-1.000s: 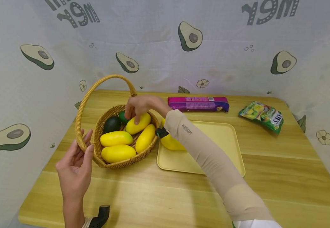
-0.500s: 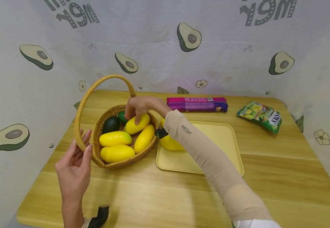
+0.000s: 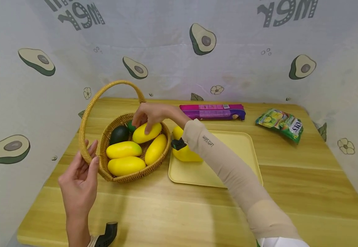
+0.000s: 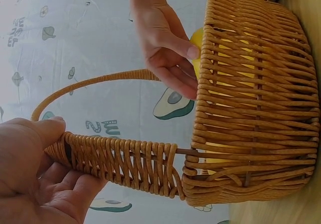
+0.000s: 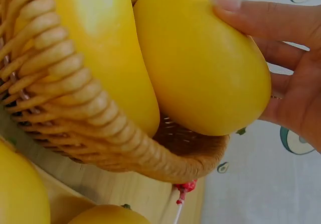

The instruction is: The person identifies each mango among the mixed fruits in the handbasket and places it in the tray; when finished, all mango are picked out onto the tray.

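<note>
My left hand (image 3: 80, 185) holds the handle (image 4: 120, 156) of a wicker basket (image 3: 141, 176) near its base, thumb on one side and fingers on the other. My right hand (image 3: 154, 111) reaches into the back right of the basket and grips a yellow mango (image 5: 205, 63) between thumb and fingers. Beside that mango lie several more yellow mangoes (image 3: 126, 166). A dark green oval fruit (image 3: 119, 134) sits at the basket's left. Behind it a green fruit (image 3: 130, 126) is partly hidden by my right hand.
Right of the basket, a yellow tray (image 3: 243, 147) bears yellow fruits (image 3: 186, 154), partly covered by the right sleeve (image 3: 228, 171). A pink and purple packet (image 3: 212, 112) lies behind the tray. A green snack bag (image 3: 280, 124) lies at the far right.
My right wrist has shifted slightly right and the gripped mango slightly left within the basket. The left hand keeps its hold on the handle. The whole view drifts a little.
</note>
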`<state>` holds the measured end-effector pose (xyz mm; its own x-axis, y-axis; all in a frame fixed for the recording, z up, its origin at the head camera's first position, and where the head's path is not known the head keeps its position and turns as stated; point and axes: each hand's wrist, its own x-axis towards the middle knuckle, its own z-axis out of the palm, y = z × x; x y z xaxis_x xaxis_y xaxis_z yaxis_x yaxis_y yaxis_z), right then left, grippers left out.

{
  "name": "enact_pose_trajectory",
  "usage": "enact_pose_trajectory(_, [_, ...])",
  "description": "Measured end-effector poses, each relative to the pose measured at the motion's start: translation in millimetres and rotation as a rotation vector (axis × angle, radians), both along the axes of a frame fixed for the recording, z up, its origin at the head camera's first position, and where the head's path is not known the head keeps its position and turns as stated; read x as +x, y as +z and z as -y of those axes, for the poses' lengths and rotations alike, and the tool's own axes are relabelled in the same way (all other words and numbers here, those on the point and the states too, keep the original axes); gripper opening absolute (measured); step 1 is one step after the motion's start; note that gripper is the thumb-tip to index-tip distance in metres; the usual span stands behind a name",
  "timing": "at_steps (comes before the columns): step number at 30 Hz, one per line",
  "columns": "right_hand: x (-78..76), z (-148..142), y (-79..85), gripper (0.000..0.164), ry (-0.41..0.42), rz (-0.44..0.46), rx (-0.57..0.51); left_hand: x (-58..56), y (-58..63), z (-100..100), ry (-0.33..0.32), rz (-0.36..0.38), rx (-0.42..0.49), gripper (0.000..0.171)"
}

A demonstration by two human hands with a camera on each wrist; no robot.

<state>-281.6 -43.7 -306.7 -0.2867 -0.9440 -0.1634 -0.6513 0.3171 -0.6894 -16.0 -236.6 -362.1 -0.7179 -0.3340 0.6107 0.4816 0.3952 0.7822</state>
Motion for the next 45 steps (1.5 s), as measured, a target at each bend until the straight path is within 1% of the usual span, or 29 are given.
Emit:
enact_pose_trajectory(5, [3.5, -10.5, 4.0, 0.05, -0.009, 0.008, -0.064, -1.1, 0.8, 0.1, 0.002, 0.004, 0.002, 0.055])
enact_pose_trajectory(10, [6.2, -18.6, 5.4, 0.055, -0.024, 0.06, -0.095, 1.2, 4.0, -0.1, 0.009, 0.024, -0.009, 0.055])
enact_pose_trajectory(13, [9.1, -23.7, 6.7, 0.054, -0.035, 0.06, -0.101, 3.3, 5.6, -0.4, 0.022, 0.045, -0.028, 0.055])
enact_pose_trajectory(15, [11.7, -28.0, 8.3, 0.053, -0.044, 0.044, -0.108, 4.4, 6.2, -0.8, 0.03, 0.056, -0.041, 0.054])
enact_pose_trajectory(18, [15.7, -35.4, 9.9, 0.053, -0.055, 0.026, -0.126, 4.3, 5.9, -1.4, 0.035, 0.049, -0.041, 0.053])
enact_pose_trajectory(21, [19.6, -43.9, 10.5, 0.052, -0.061, 0.004, -0.156, 4.6, 5.5, -1.1, 0.038, 0.06, -0.043, 0.054])
enact_pose_trajectory(23, [22.4, -50.0, 10.6, 0.051, -0.063, 0.004, -0.179, 4.9, 5.0, -0.6, 0.04, 0.071, -0.043, 0.055])
enact_pose_trajectory(26, [26.6, -59.2, 10.3, 0.052, -0.073, 0.039, -0.208, 5.3, 4.4, -0.1, 0.043, 0.073, -0.049, 0.056])
enact_pose_trajectory(28, [29.5, -65.5, 9.4, 0.053, -0.08, 0.063, -0.221, 5.3, 4.0, 0.0, 0.042, 0.063, -0.048, 0.056])
enact_pose_trajectory(30, [32.3, -71.8, 7.9, 0.053, -0.089, 0.067, -0.233, 5.0, 3.9, -0.2, 0.038, 0.051, -0.045, 0.057])
enact_pose_trajectory(38, [46.3, -99.7, 0.0, 0.052, -0.166, 0.0, -0.285, 1.2, 1.6, -0.8, 0.005, 0.004, -0.004, 0.056])
enact_pose_trajectory(42, [54.8, -112.0, -5.0, 0.053, -0.194, -0.006, -0.327, 1.6, 2.3, -0.9, 0.018, 0.025, -0.023, 0.056])
enact_pose_trajectory(45, [63.1, -120.6, -9.6, 0.059, -0.202, 0.004, -0.361, 3.8, 2.5, -2.6, 0.031, 0.037, -0.032, 0.055])
